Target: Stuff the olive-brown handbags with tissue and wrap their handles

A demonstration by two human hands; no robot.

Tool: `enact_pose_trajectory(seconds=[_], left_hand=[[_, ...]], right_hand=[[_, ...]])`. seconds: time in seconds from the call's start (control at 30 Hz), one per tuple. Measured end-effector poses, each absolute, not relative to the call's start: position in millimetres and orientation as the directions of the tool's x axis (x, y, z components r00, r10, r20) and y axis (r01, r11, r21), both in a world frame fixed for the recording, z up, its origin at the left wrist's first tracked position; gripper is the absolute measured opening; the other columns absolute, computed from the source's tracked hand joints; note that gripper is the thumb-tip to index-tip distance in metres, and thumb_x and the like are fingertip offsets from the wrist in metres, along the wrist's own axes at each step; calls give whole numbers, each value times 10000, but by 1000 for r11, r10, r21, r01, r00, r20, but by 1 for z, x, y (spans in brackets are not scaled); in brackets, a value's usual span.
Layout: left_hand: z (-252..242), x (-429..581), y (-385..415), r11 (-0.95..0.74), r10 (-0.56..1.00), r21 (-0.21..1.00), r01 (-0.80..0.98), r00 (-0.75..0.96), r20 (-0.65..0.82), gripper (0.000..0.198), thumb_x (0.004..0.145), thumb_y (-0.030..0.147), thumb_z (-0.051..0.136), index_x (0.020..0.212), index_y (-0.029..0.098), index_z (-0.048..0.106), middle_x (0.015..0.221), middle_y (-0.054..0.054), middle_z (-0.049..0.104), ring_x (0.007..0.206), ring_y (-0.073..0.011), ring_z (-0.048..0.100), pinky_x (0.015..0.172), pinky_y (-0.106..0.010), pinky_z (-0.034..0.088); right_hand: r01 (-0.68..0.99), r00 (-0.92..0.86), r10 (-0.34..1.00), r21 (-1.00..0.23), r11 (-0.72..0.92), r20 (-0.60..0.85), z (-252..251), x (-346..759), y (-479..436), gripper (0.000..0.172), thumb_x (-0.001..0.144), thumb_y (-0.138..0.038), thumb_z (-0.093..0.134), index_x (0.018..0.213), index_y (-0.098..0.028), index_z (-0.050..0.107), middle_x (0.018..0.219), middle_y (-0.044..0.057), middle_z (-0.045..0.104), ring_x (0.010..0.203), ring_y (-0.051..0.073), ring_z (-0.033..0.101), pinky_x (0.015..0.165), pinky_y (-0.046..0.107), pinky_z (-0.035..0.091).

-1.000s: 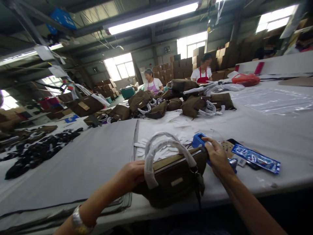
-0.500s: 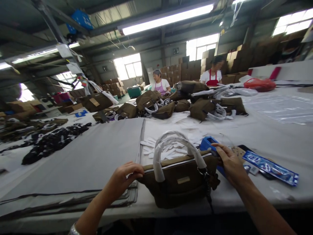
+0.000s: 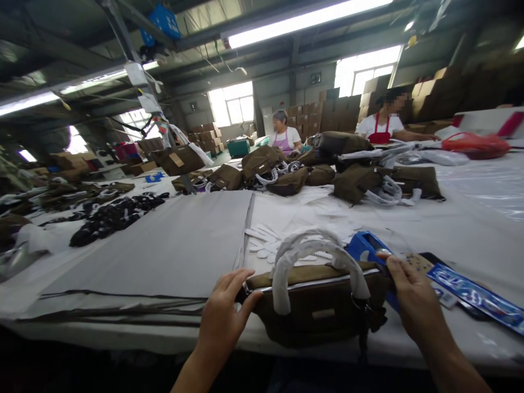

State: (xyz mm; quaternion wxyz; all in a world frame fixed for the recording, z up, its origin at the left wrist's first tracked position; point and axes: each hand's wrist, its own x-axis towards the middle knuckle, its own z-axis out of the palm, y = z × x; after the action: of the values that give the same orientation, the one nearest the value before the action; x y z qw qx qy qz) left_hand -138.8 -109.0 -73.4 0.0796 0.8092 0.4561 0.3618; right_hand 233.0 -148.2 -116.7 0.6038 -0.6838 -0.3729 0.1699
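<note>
A dark olive handbag (image 3: 303, 319) stands at the table's front edge, its two handles (image 3: 282, 284) wrapped in pale covering and raised. A silver zipper runs along its top, and a dark charm (image 3: 377, 319) hangs at its right side. My left hand (image 3: 227, 305) pinches the left end of the bag's top, by the zipper end. The right top corner is held between the thumb and fingers of my right hand (image 3: 413, 289). Just behind that corner lies a blue tape dispenser (image 3: 362, 245). White gloves (image 3: 264, 240) lie behind the bag.
Grey sheets (image 3: 164, 245) are stacked at the left, with black straps (image 3: 118, 218) beyond. More olive bags (image 3: 262, 164) lie across the back. A blue packet (image 3: 475, 292) is at the right. Two people (image 3: 284, 136), (image 3: 380, 128) are behind the table.
My view has turned left, so the scene sits further right. My left hand has shifted its grip around the bag's left end, with its fingers now more upright. My right hand still holds the right corner.
</note>
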Motion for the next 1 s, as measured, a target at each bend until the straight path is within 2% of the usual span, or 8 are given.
enact_pose_trajectory(seconds=[0.13,0.3,0.47,0.6,0.7,0.77,0.9,1.0], left_hand=[[-56,-106,-116,-690,651,377,617,302,696,289,985,285,569,1274,283,589,1187,-54,683,1117,-221,638,981,-352,530],[-38,-58,-121,-757,537,286,588,309,785,356,953,368,636,1279,234,585,1148,-76,721,1037,-231,705,942,-318,573],[-30,-57,-112,-770,535,269,579,356,766,242,987,291,559,1195,250,674,1107,-59,766,970,-233,746,833,-296,612],[-16,-71,-102,-678,735,572,462,422,530,248,936,354,620,1144,250,705,991,-43,774,869,-217,754,757,-280,621],[-10,-72,-102,-525,815,763,377,481,324,373,914,438,636,1233,244,640,1003,-50,740,864,-208,738,699,-267,619],[-10,-65,-106,-591,796,680,434,449,406,414,883,445,676,1244,254,608,1008,-56,726,882,-228,729,697,-291,619],[-14,-46,-113,-744,508,186,642,361,782,497,881,294,689,1356,300,542,1349,-116,611,1191,-324,623,966,-448,558],[-9,-37,-110,-809,465,116,577,505,727,570,924,268,627,1467,279,455,1502,-118,500,1349,-329,510,1068,-442,491]], right_hand=[[737,543,551,-674,49,634,-86,201,-165,403,962,-520,478,1223,-259,640,1408,96,570,1315,355,504,1122,528,367],[827,287,559,-495,265,778,-69,158,-166,278,939,-350,631,1209,-284,651,1126,62,734,1045,259,693,951,360,537],[681,389,643,-676,282,660,-70,162,-159,191,917,-353,669,1086,-306,744,1042,27,777,942,247,736,882,345,575],[314,289,883,-908,277,369,-55,177,-161,282,846,-431,734,1084,-280,746,1050,34,772,960,259,727,870,352,578],[76,145,946,-956,282,290,-49,183,-163,357,816,-440,759,1111,-245,713,1040,51,759,933,250,719,806,326,588],[103,188,913,-932,348,362,-51,180,-164,303,825,-395,764,1084,-248,710,1055,47,744,976,243,703,835,314,578],[425,323,665,-731,534,673,-62,167,-164,166,872,-254,726,1033,-284,701,1001,29,720,963,215,679,878,312,549],[570,288,501,-566,595,816,-66,160,-164,280,889,-149,686,1115,-314,676,981,19,713,908,190,676,841,303,549]])
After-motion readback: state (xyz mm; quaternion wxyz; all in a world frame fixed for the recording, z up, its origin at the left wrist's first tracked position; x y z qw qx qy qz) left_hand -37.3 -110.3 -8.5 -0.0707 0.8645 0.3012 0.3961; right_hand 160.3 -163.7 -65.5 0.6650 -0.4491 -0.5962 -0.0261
